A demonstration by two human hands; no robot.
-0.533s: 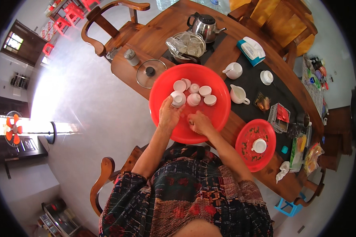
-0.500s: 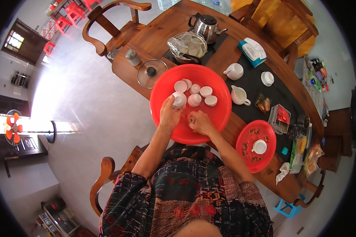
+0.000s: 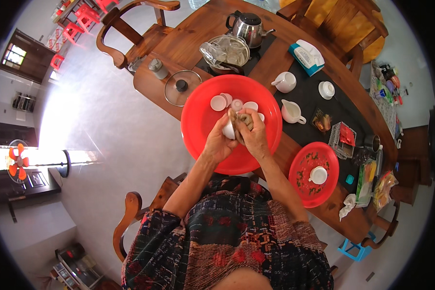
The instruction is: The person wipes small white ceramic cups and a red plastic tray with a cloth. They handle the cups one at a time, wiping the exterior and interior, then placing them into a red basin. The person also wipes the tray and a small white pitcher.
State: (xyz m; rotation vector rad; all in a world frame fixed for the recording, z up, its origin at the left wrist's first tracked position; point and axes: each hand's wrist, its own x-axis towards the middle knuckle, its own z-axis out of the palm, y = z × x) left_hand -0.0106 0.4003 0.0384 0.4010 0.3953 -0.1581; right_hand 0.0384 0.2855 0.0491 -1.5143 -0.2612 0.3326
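A glass lid (image 3: 181, 86) lies left on the tabletop (image 3: 179, 50). Over the red basin (image 3: 193, 125), the left hand (image 3: 219, 146) curls its fingers around a white cup (image 3: 228, 132); the right hand's (image 3: 256, 138) fingers grip brownish cloth (image 3: 247, 122) against it. Right stands a white pitcher (image 3: 291, 112).

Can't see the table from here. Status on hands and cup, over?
Left hand gripping white cup. Right hand holding brownish cloth against it. Both over red basin; other white cups just beyond, inside it.
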